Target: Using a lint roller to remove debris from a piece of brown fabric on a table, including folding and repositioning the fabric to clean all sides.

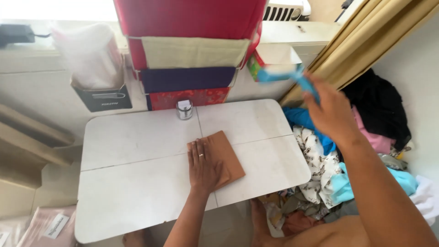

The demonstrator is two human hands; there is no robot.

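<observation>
**Friend:** Where's the cloth just now?

**Me:** The brown cloth lies folded on the table, near the middle, a little toward my right. My left hand rests flat on it, fingers stretched out and together, palm down. It grips nothing and only presses.

**Friend:** And your other hand?

**Me:** My right hand is up in the air beside the table, closed round a blue thing. It's blurred, so I can't say whether it's fabric or something stiffer. It hangs above the pile of clothes on the floor, well apart from the brown cloth.

**Friend:** How do you hold a fold like that down well?

**Me:** I'd say an even, flat palm is best, with the weight over the folded edges so that no layer creeps. My hand covers the near left part. The far right corner is bare and looks the likeliest to lift, so I'd spread my fingers toward it.

**Friend:** Anything in the way?

**Me:** A small jar stands at the back edge, apart from the cloth and just below the hanging shelves. I think a wide swing of the blue thing could catch it, so I'd carry that arm high and slow
</observation>
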